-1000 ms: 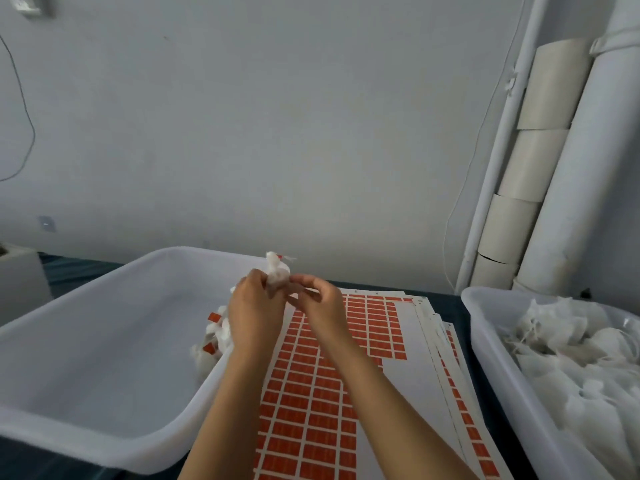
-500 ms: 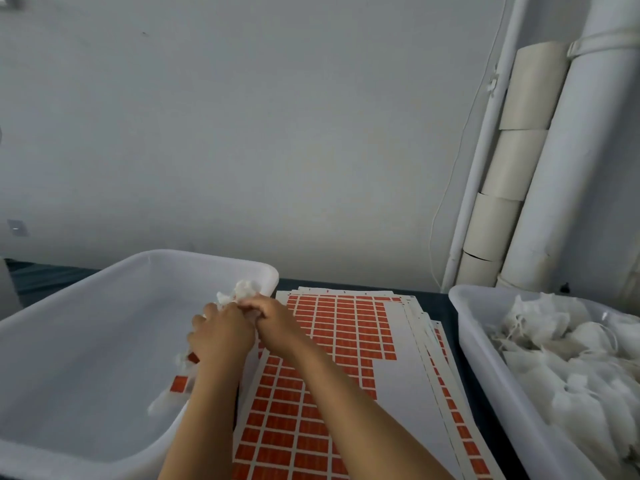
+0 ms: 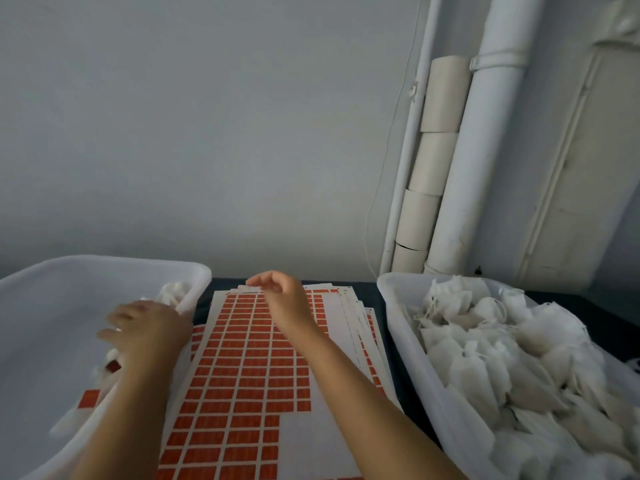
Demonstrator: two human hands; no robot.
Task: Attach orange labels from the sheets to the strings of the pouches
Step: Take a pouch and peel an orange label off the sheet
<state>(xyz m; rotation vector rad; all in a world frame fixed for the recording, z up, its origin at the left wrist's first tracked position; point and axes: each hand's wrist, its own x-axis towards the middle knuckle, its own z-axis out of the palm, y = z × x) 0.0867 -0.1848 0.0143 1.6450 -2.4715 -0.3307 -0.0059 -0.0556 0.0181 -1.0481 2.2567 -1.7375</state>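
A stack of white sheets [image 3: 249,375] with rows of orange labels lies between two white bins. My left hand [image 3: 145,330] reaches over the left bin [image 3: 104,263] with its fingers spread and blurred, holding nothing. Below it lie labelled white pouches [image 3: 110,362], one showing an orange label [image 3: 88,398]; another pouch [image 3: 173,292] rests by the bin's right wall. My right hand [image 3: 280,299] hovers over the far end of the sheets, fingers loosely curled and empty. The right bin [image 3: 391,299] holds several unlabelled white pouches [image 3: 519,358] with strings.
The bins and sheets sit on a dark table [image 3: 388,341] against a grey wall. A white pipe [image 3: 478,168] and stacked cardboard tubes [image 3: 433,161] stand in the corner behind the right bin.
Both hands held a pouch together above the sheets. The left hand carried it down into the left bin and let go; the right hand drew back over the sheets.
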